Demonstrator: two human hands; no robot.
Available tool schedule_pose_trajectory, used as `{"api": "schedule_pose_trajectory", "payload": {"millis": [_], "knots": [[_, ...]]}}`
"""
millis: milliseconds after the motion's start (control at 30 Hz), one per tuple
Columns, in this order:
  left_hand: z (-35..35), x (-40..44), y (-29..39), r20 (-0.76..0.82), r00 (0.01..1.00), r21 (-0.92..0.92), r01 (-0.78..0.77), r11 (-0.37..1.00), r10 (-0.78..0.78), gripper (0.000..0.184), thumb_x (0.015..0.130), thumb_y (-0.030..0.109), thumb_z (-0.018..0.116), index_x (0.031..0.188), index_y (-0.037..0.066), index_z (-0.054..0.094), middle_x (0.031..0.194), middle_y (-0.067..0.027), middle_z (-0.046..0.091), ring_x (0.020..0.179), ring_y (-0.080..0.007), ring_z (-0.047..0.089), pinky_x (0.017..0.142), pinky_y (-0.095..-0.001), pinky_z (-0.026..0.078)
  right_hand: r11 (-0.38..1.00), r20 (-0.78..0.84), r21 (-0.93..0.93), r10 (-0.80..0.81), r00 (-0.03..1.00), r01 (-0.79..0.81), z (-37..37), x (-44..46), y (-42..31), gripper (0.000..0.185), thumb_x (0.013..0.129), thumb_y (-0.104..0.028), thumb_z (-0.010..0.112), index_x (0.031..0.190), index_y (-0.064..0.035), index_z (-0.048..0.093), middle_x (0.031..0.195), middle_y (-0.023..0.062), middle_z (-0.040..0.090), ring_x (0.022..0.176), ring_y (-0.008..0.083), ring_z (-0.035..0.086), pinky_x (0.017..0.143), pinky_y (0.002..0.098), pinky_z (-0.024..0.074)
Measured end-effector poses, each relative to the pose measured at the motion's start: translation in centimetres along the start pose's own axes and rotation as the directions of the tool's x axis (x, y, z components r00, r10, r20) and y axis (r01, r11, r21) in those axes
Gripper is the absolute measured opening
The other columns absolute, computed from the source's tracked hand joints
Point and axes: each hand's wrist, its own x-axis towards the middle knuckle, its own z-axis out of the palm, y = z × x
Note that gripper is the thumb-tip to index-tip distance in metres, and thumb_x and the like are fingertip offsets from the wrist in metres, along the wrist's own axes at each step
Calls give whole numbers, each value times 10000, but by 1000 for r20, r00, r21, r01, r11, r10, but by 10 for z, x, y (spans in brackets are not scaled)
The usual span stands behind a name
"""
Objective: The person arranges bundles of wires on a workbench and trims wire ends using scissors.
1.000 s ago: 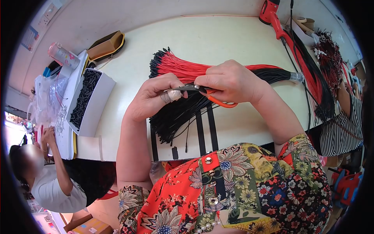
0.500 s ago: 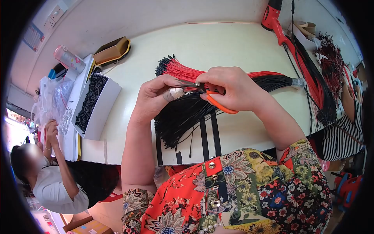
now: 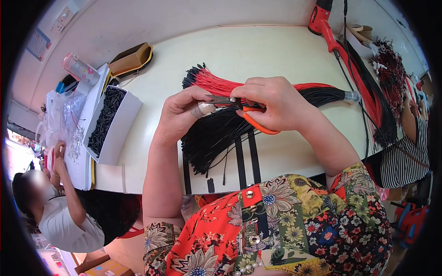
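My right hand [image 3: 276, 103] grips a pair of scissors [image 3: 254, 120] with orange handles. Their dark metal blades reach left to the fingertips of my left hand [image 3: 179, 115]. That hand is pinched closed at the blade tips, and white tape wraps one of its digits; whatever it pinches is too small to make out. Beneath both hands lies a bundle of red wires [image 3: 216, 82] and black wires [image 3: 207, 135]. Black sleeves cap the red ends, and clear wrap [image 3: 352, 96] binds the bundle at the right.
To the left stands a white box [image 3: 120, 131] of small black tubes. Behind it are a brown tray [image 3: 131, 60] and a tumbler [image 3: 80, 69]. A red heat gun [image 3: 322, 27] and more wires [image 3: 363, 87] lie right. One person [image 3: 69, 216] sits left, another [image 3: 405, 152] right.
Both hands stay at nearly the same place over the bundle, with the scissor blades showing slightly more between them. The person at the left has shifted their hands a little.
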Motion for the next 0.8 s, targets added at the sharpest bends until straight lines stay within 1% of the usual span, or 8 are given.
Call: {"api": "schedule_pose_trajectory", "payload": {"millis": [300, 400, 500, 600, 700, 800], "knots": [[-2, 0, -2, 20, 1000, 17, -16, 1000, 16, 139, 797, -45, 668, 923, 9, 643, 892, -6, 601, 849, -88, 558, 768, -232, 464, 998, 13, 57, -13, 1000, 13, 0, 0, 1, 265, 693, -27, 690, 948, -67, 631, 657, 54, 550, 545, 193, 536, 476, 307, 411], [-2, 0, -3, 22, 999, 34, -29, 999, 28, 140, 794, -54, 665, 917, 9, 646, 888, -8, 600, 846, -91, 558, 766, -232, 463, 998, 13, 61, -27, 1000, 26, 0, -1, 2, 270, 689, -29, 695, 950, -68, 636, 651, 51, 543, 536, 186, 528, 473, 301, 407], [-2, 0, -1, 26, 999, 45, -39, 998, 38, 139, 792, -62, 661, 911, 9, 648, 889, -11, 603, 845, -94, 558, 764, -232, 463, 995, 54, 100, 20, 998, -26, -3, 0, -1, 269, 694, -36, 700, 954, -67, 637, 652, 47, 545, 529, 176, 523, 474, 293, 405], [-1, 1, 0, 33, 998, 58, -58, 997, 57, 139, 793, -63, 660, 911, 8, 649, 891, -14, 605, 845, -96, 561, 763, -233, 464, 996, 67, 88, 24, 997, -30, -4, -1, 0, 262, 707, -50, 708, 960, -65, 638, 656, 44, 552, 524, 168, 520, 471, 287, 402], [-1, 2, -1, 46, 997, 70, -66, 995, 63, 139, 797, -60, 659, 920, 3, 648, 895, -15, 607, 849, -98, 567, 758, -232, 469, 998, 57, 58, -15, 998, 12, -2, -2, 2, 262, 710, -52, 717, 958, -63, 634, 659, 44, 557, 527, 170, 523, 472, 290, 405], [-3, 0, -3, 39, 998, 68, -54, 996, 51, 141, 800, -49, 664, 933, -2, 647, 900, -15, 610, 854, -98, 572, 750, -231, 475, 996, 6, 41, -82, 997, 81, 2, -2, 4, 283, 698, -36, 725, 963, -58, 627, 671, 50, 561, 534, 175, 529, 476, 296, 411]]}}
